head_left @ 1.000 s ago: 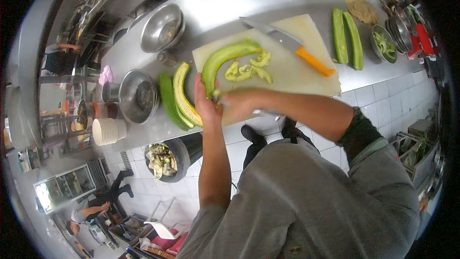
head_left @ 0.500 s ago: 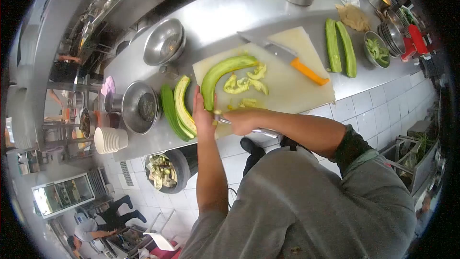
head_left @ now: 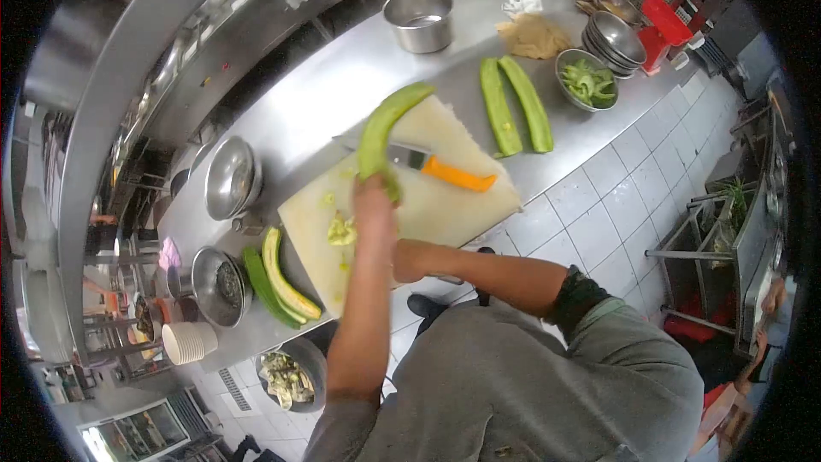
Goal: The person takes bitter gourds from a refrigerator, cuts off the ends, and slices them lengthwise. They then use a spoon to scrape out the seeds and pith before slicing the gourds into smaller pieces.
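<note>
My left hand (head_left: pixel 374 204) is closed round the lower end of a long green gourd half (head_left: pixel 386 127). It holds the piece above the cutting board (head_left: pixel 466 224), its far end pointing up and to the right. Beneath the gourd lies a knife with an orange handle (head_left: pixel 459 174), its blade partly covered. My right hand (head_left: pixel 412 260) is by the board's near edge, closed on a metal-handled tool (head_left: pixel 446 279); the tool's working end is hidden. Scraped pale-green pulp (head_left: pixel 340 231) lies on the board, left of my left wrist.
Two green gourd halves (head_left: pixel 516 107) lie on the steel table (head_left: pixel 445 66), near a bowl of green slices (head_left: pixel 588 83). More gourd pieces (head_left: pixel 286 278) lie left, beside metal bowls (head_left: pixel 221 286) and stacked tubs (head_left: pixel 190 342). A scrap bin (head_left: pixel 291 379) stands on the floor.
My left hand has moved from beside the gourd's near end to a grip round it. The gourd has shifted right and away over the knife. The whole view has turned and shifted.
</note>
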Demonstrator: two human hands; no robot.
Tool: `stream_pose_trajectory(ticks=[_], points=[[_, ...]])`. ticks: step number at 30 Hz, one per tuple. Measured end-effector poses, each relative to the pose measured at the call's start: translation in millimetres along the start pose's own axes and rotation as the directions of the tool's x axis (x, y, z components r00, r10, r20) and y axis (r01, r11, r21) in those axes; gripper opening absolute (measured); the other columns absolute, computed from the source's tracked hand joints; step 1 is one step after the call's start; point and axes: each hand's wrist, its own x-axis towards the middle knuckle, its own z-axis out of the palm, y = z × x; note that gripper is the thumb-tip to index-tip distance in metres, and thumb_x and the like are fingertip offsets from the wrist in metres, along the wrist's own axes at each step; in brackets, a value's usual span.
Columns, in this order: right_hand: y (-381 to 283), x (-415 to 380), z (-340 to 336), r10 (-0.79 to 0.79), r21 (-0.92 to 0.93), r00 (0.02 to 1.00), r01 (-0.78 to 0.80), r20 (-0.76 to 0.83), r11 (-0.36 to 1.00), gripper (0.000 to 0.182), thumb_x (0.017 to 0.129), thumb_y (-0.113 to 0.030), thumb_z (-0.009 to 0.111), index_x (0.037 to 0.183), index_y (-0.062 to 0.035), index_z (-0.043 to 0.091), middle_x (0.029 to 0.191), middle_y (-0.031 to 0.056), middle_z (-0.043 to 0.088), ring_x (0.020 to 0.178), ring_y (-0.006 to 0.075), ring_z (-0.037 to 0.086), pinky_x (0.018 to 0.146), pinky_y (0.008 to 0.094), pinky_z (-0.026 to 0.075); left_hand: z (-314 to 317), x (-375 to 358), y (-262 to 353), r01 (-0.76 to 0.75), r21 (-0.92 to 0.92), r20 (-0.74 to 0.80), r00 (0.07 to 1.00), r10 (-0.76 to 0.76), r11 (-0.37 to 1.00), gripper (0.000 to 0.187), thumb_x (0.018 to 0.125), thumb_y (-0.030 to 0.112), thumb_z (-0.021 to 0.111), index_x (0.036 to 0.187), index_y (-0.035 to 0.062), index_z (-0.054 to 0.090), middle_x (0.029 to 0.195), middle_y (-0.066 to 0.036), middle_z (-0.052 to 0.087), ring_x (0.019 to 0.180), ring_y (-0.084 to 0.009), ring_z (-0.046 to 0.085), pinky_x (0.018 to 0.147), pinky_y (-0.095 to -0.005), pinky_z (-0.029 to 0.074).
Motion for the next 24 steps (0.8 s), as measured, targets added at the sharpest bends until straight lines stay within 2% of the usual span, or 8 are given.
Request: stream_pose_trajectory(ticks=[4, 5, 8, 11, 14, 16, 19, 24], points=[[43.0, 9.0, 20.7, -0.184, 0.404, 0.963, 0.251, -0.198, 0.88, 0.041, 0.092, -0.037, 0.067, 0.115, -0.0035, 0.059, 0.104, 0.0087, 0.059, 0.094, 0.0193, 0.051, 0.088, 0.0338, 0.045, 135.1, 17.4, -38.6, 0.031, -0.099, 0.071, 0.997, -0.024, 0.995, 0.013, 0.095, 0.011, 0.043, 0.097, 0.0065, 0.056, 0.081, -0.006, 0.056, 0.068, -0.016, 0.054, 0.058, -0.0323, 0.047], [54.2, 17.8, 30.7, -0.208, 0.432, 0.947, 0.298, -0.244, 0.851, 0.041, 0.092, -0.032, 0.064, 0.12, -0.0031, 0.056, 0.103, 0.0096, 0.059, 0.094, 0.02, 0.052, 0.086, 0.0352, 0.044, 151.5, 24.7, -51.1, 0.018, -0.109, 0.176, 0.984, 0.001, 0.994, 0.027, 0.095, 0.016, 0.046, 0.12, 0.004, 0.045, 0.09, -0.008, 0.056, 0.076, -0.0199, 0.057, 0.067, -0.0361, 0.053], [45.6, 11.0, 27.3, -0.163, 0.492, 0.979, 0.203, -0.122, 0.847, 0.045, 0.089, -0.018, 0.056, 0.13, -0.0024, 0.046, 0.101, 0.0149, 0.059, 0.091, 0.0247, 0.056, 0.079, 0.042, 0.044, 162.1, 41.4, -54.0, -0.089, 0.421, 0.391, 0.916, -0.092, 0.903, 0.041, 0.096, 0.025, 0.057, 0.126, -0.0021, 0.053, 0.118, -0.023, 0.06, 0.104, -0.0311, 0.061, 0.088, -0.0421, 0.051], [35.9, 13.4, 3.9, -0.181, 0.198, 0.983, 0.17, 0.038, 0.965, 0.03, 0.085, -0.016, 0.057, 0.111, -0.0031, 0.049, 0.097, 0.0176, 0.061, 0.09, 0.0273, 0.06, 0.076, 0.0428, 0.045, 92.2, -15.8, -2.9, -0.461, 0.455, 0.239, 0.887, 0.394, 0.762, 0.043, 0.094, 0.024, 0.06, 0.127, -0.0028, 0.055, 0.129, -0.026, 0.056, 0.115, -0.0333, 0.058, 0.097, -0.042, 0.046], [12.8, 17.3, -4.9, -0.054, -0.09, 0.998, 0.056, 0.027, 0.994, 0.017, 0.083, -0.012, 0.055, 0.096, -0.0039, 0.048, 0.086, 0.0186, 0.06, 0.084, 0.0306, 0.061, 0.073, 0.0428, 0.046, -65.4, -26.4, 18.4, -0.401, 0.537, -0.14, 0.825, 0.547, 0.742, 0.041, 0.091, 0.018, 0.064, 0.126, -0.0023, 0.058, 0.122, -0.021, 0.062, 0.11, -0.0336, 0.061, 0.094, -0.0403, 0.048], [-29.9, 1.1, -24.3, 0.042, -0.047, 0.998, -0.039, 0.052, 0.998, 0.017, 0.082, -0.008, 0.052, 0.098, -0.0032, 0.049, 0.084, 0.0206, 0.06, 0.076, 0.0346, 0.062, 0.066, 0.0435, 0.047, -211.9, -17.5, -16.3, -0.186, 0.922, -0.14, 0.659, 0.739, 0.341, 0.038, 0.086, 0.013, 0.064, 0.121, -0.0033, 0.06, 0.114, -0.025, 0.064, 0.103, -0.0393, 0.062, 0.092, -0.0444, 0.048], [-30.9, 7.0, -16.4, 0.033, -0.1, 0.998, -0.027, 0.059, 0.995, 0.02, 0.082, -0.009, 0.053, 0.101, -0.0027, 0.05, 0.085, 0.0222, 0.061, 0.072, 0.0354, 0.062, 0.062, 0.0444, 0.048, -294.6, -48.1, -65.6, 0.376, 0.917, -0.398, 0.849, 0.349, 0.13, 0.044, 0.083, 0.027, 0.068, 0.107, -0.0087, 0.061, 0.102, -0.026, 0.063, 0.103, -0.0414, 0.06, 0.093, -0.047, 0.047], [-100.0, 23.0, 5.7, 0.104, -0.271, 0.976, -0.049, 0.191, 0.961, 0.035, 0.082, -0.008, 0.056, 0.116, -0.0024, 0.053, 0.103, 0.0266, 0.065, 0.093, 0.0415, 0.064, 0.079, 0.0497, 0.05, -306.8, -26.7, -107.1, 0.345, 0.923, -0.379, 0.734, 0.563, 0.17, 0.055, 0.076, 0.03, 0.073, 0.108, -0.0086, 0.052, 0.109, -0.026, 0.059, 0.103, -0.0434, 0.058, 0.09, -0.0479, 0.049]])
